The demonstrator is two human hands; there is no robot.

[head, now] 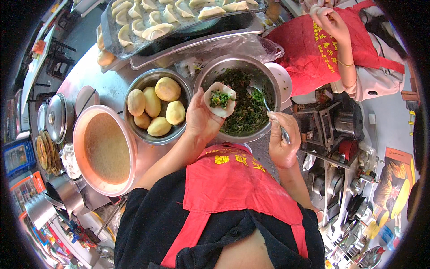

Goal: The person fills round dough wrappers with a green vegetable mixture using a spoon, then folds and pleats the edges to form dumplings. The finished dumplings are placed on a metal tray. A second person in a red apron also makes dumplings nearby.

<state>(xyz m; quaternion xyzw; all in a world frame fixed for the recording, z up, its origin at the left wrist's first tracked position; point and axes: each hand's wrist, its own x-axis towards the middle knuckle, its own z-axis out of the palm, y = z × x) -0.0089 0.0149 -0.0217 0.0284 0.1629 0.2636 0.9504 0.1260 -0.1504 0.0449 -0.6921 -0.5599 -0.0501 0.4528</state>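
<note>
On the fingers of my left hand [201, 117] lies a round dough wrapper [215, 108], with a small heap of chopped green filling [220, 99] at its middle. My right hand [285, 138] grips the handle of a metal spoon [266, 103]; its bowl rests among the greens inside a large steel bowl [231, 59]. Dark green chopped filling [245, 117] covers much of that bowl's inside. The wrapper is held over the bowl's left part and hides some of it.
Left of me stand a steel bowl [129, 126] of peeled potatoes [168, 89] and a pink basin [78, 134] of cloudy liquid. A tray [109, 33] of shaped dumplings [169, 14] is at the far side. Another person in a red apron [302, 43] works at the right, near a white bowl [284, 79].
</note>
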